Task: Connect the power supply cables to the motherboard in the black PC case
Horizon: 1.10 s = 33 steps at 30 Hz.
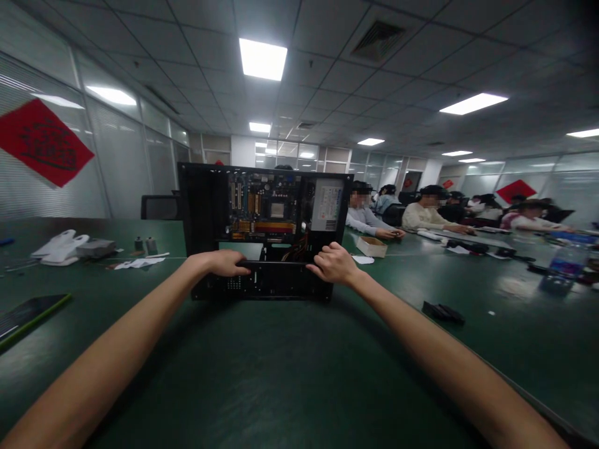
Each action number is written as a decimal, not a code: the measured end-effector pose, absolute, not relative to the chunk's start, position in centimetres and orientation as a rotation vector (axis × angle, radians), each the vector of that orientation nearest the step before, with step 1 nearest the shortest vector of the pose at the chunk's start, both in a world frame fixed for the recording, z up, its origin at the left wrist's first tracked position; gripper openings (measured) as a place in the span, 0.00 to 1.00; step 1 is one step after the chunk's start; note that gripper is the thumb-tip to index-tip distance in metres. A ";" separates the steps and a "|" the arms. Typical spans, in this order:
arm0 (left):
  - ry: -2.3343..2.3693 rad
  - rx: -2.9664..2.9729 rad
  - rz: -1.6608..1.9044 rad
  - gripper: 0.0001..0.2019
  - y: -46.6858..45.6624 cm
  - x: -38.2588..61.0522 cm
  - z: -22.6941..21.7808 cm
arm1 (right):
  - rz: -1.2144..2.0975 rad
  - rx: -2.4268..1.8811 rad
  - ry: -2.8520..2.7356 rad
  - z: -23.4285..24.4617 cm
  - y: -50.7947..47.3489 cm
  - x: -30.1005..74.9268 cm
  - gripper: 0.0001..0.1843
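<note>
Over green tabletop [224, 374], left hand [225, 263] and right hand [334, 264] reach forward, fingers [240, 270] seemingly gripping computer case [278, 279].

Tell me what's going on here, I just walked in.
A person has their left hand and right hand on the lower part of an open computer case, which stands on a green table. The motherboard and power supply show inside. Other people sit farther off, at right.

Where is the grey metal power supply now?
In the head view, the power supply sits at the upper right inside the black metal computer case, right of the bluish circuit board and above the right hand.
</note>
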<state>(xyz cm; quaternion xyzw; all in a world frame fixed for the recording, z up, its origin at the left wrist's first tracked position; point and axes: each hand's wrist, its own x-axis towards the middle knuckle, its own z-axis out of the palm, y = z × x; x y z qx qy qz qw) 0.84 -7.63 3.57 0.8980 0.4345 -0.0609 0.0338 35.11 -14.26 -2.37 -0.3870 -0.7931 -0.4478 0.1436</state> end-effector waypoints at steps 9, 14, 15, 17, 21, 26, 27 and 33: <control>1.173 2.695 -0.076 0.23 -8.0 0.3 3.8 | -1.274 -1.173 -2.341 -1.8 -14.7 35.1 0.25; 1.151 2.679 -0.197 0.23 -9.1 0.4 4.5 | -1.270 -1.221 -2.355 -1.3 -17.1 34.7 0.28; 1.152 2.687 -0.239 0.23 -9.5 0.4 4.8 | -1.272 -1.223 -2.367 -1.2 -17.6 34.7 0.29; 1.166 2.694 -0.323 0.25 -10.5 0.6 5.3 | -1.283 -1.224 -2.392 -1.0 -18.5 34.9 0.30; 1.211 2.644 -0.357 0.29 -12.5 0.9 6.5 | -1.286 -1.258 -2.432 -0.5 -19.6 35.1 0.30; 1.079 2.655 -0.212 0.22 -12.5 1.8 7.9 | -1.073 -1.319 -2.408 1.0 -20.1 32.3 0.27; 1.051 2.650 -0.186 0.19 -12.3 2.3 8.3 | -0.970 -1.335 -2.391 1.5 -19.9 31.1 0.25; 0.862 2.686 0.060 0.11 -12.5 5.3 10.1 | -0.156 -1.764 -2.386 3.4 -15.1 24.3 0.22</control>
